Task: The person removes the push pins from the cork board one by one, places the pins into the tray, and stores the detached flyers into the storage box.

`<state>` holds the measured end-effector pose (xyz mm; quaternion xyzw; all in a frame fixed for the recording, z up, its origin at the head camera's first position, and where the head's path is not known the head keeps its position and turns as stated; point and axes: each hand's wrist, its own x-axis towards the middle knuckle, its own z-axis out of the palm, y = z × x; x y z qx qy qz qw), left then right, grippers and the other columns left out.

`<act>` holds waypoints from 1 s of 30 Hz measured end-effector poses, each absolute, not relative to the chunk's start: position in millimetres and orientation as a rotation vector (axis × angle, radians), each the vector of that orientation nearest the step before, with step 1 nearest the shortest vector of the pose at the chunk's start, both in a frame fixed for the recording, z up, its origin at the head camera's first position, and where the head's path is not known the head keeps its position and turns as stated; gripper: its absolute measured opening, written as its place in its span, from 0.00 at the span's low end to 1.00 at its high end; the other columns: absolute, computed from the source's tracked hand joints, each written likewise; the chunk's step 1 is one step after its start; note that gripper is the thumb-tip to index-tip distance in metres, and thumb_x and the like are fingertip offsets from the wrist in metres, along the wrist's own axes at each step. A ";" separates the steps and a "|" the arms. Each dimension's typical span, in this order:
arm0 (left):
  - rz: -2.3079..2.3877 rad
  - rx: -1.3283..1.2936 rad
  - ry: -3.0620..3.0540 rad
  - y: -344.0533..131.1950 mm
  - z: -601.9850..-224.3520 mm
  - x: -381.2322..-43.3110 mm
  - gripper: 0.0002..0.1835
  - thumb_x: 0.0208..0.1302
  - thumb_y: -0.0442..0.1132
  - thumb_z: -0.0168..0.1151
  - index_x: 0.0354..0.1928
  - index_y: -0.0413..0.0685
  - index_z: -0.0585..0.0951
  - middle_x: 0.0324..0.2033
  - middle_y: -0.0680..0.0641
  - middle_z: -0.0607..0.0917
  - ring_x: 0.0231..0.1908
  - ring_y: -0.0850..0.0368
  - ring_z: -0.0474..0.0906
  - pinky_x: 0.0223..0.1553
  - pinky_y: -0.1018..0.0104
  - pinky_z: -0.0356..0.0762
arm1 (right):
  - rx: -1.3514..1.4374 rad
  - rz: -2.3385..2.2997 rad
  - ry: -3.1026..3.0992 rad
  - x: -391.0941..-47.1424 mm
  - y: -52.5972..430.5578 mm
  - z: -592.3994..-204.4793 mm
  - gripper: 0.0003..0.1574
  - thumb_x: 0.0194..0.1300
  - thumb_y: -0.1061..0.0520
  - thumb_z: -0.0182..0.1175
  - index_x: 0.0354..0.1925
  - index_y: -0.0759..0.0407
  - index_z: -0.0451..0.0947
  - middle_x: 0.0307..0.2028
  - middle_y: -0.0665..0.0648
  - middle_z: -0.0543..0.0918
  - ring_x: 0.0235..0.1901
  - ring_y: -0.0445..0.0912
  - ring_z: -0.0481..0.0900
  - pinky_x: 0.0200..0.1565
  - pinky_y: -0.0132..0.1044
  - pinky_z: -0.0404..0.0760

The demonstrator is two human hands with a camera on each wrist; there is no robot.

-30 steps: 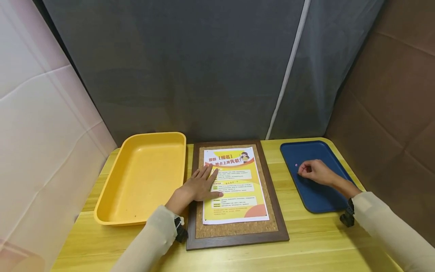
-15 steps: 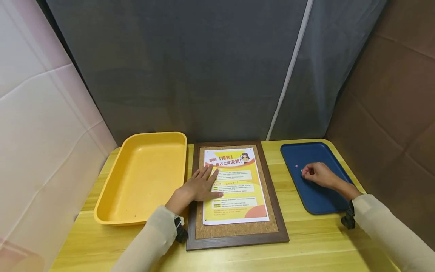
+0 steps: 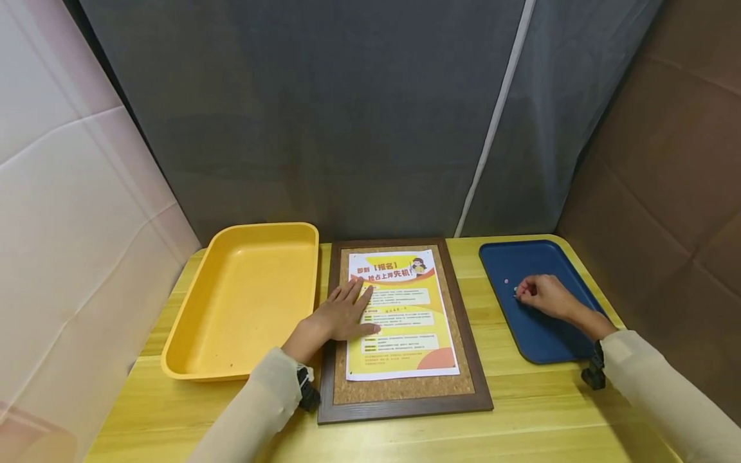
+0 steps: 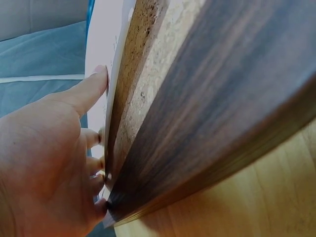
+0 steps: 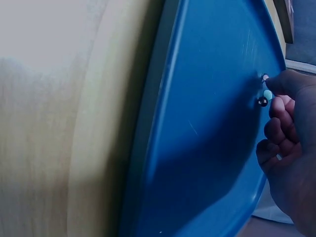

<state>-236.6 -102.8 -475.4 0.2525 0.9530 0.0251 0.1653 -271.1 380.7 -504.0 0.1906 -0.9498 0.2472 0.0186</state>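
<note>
My left hand (image 3: 345, 313) lies with spread fingers on a yellow-and-white printed sheet (image 3: 399, 360), which covers most of a cork board (image 3: 417, 388) in a dark wooden frame. In the left wrist view, the thumb (image 4: 94, 89) presses the paper. My right hand (image 3: 547, 296) is over the blue tray (image 3: 556, 344), thumb and fingertips brought together at a pale green thumbtack (image 5: 267, 94). Right beside it is a shiny metallic tack (image 5: 262, 101). A pink thumbtack (image 3: 506, 281) lies on the tray just left of the fingertips.
A yellow tray (image 3: 240, 308) with raised walls stands left of the board, a few dark specks in it. Everything sits on a wooden table (image 3: 405, 444). A grey curtain (image 3: 318, 128) hangs behind, with a white panel (image 3: 75, 193) at left and a brown one (image 3: 666, 212) at right.
My right hand has shifted slightly to the right over the blue tray, and small pale tacks now show at its fingertips. The left hand stays on the sheet.
</note>
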 end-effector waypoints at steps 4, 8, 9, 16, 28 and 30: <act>0.088 0.725 2.727 -101.6 -474.8 -236.3 0.50 0.66 0.71 0.45 0.78 0.49 0.44 0.77 0.40 0.39 0.76 0.43 0.34 0.73 0.45 0.37 | 0.601 0.760 -2.900 -269.9 378.2 -502.3 0.06 0.57 0.62 0.69 0.28 0.56 0.80 0.22 0.46 0.77 0.22 0.35 0.70 0.25 0.29 0.70; 0.115 0.725 2.742 -100.6 -474.6 -235.8 0.49 0.67 0.70 0.46 0.78 0.49 0.46 0.77 0.39 0.41 0.76 0.43 0.36 0.73 0.45 0.38 | 0.605 0.741 -2.842 -269.0 370.3 -498.3 0.04 0.58 0.62 0.68 0.30 0.56 0.81 0.23 0.47 0.78 0.22 0.37 0.71 0.26 0.30 0.71; 0.120 0.726 2.748 -100.5 -474.8 -235.8 0.48 0.67 0.69 0.47 0.78 0.49 0.47 0.77 0.39 0.41 0.76 0.43 0.36 0.73 0.45 0.39 | 0.603 0.737 -2.827 -268.8 367.5 -497.3 0.03 0.59 0.62 0.68 0.31 0.57 0.81 0.24 0.48 0.79 0.22 0.37 0.72 0.26 0.31 0.72; 0.246 0.670 2.857 -98.6 -474.6 -236.1 0.46 0.67 0.65 0.52 0.77 0.48 0.51 0.76 0.37 0.48 0.75 0.41 0.43 0.72 0.42 0.45 | 0.551 0.733 -2.780 -266.0 340.5 -491.8 0.07 0.62 0.60 0.67 0.39 0.61 0.84 0.32 0.54 0.84 0.29 0.43 0.80 0.32 0.39 0.78; 0.478 0.493 3.005 -91.5 -471.2 -230.5 0.43 0.65 0.58 0.61 0.74 0.41 0.60 0.74 0.33 0.54 0.73 0.37 0.50 0.71 0.45 0.52 | 0.584 0.844 -2.789 -259.9 291.5 -481.0 0.18 0.64 0.58 0.65 0.50 0.66 0.82 0.44 0.62 0.85 0.37 0.51 0.84 0.36 0.46 0.81; 0.533 0.446 3.003 -90.3 -471.5 -229.5 0.43 0.64 0.57 0.63 0.73 0.40 0.60 0.74 0.32 0.53 0.73 0.36 0.49 0.71 0.45 0.52 | 0.597 0.873 -2.785 -257.9 284.0 -480.1 0.20 0.64 0.57 0.65 0.51 0.67 0.81 0.45 0.63 0.85 0.38 0.52 0.85 0.38 0.48 0.82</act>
